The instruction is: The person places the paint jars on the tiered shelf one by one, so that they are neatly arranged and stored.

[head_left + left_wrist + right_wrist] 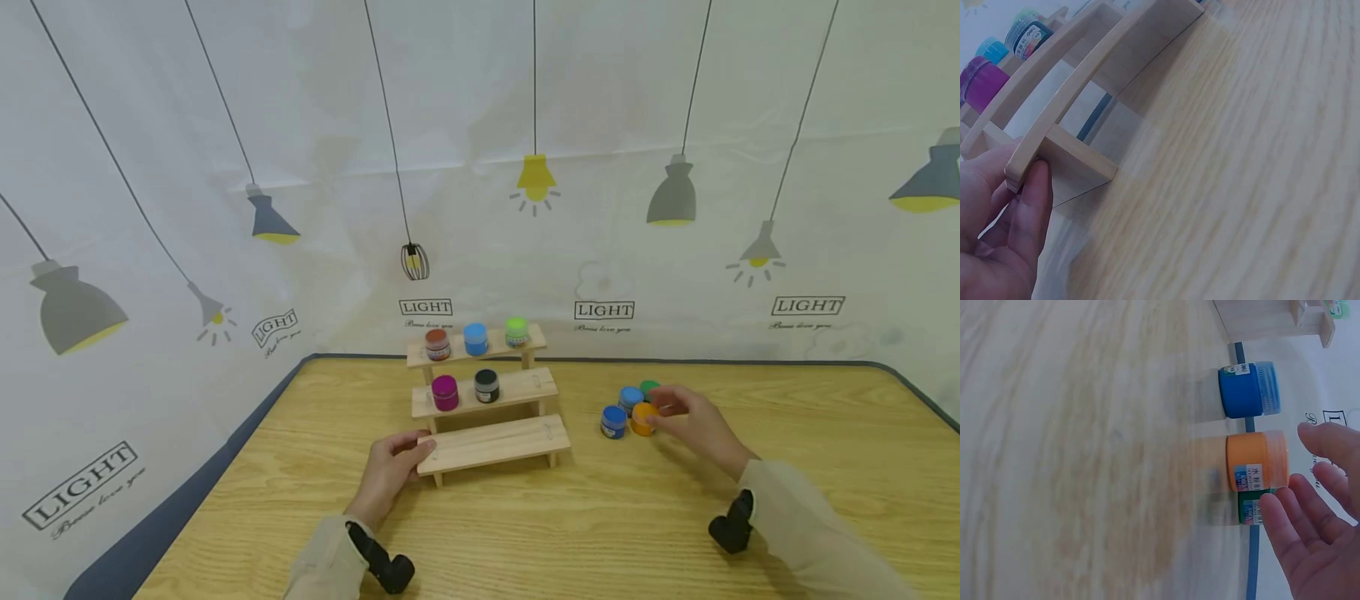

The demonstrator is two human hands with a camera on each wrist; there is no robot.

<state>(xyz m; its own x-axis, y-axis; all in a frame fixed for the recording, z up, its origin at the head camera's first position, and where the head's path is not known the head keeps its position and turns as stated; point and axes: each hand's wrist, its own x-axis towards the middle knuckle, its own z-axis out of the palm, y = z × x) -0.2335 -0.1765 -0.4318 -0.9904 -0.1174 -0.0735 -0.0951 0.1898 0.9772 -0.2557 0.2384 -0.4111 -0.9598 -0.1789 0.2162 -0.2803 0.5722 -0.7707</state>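
Observation:
A three-step wooden display rack stands on the table. My left hand pinches the left end of its lowest step, fingers under the board. Near the loose paint jars, my right hand is spread with thumb and fingers apart beside the lid of an orange paint jar; whether a fingertip touches it is hard to tell. Around that jar stand a dark blue jar, a lighter blue jar and a green jar, partly hidden.
On the top step sit a brown jar, a light blue jar and a lime green jar. The middle step bears a magenta jar and a black jar. A lamp-printed curtain hangs behind the wooden table.

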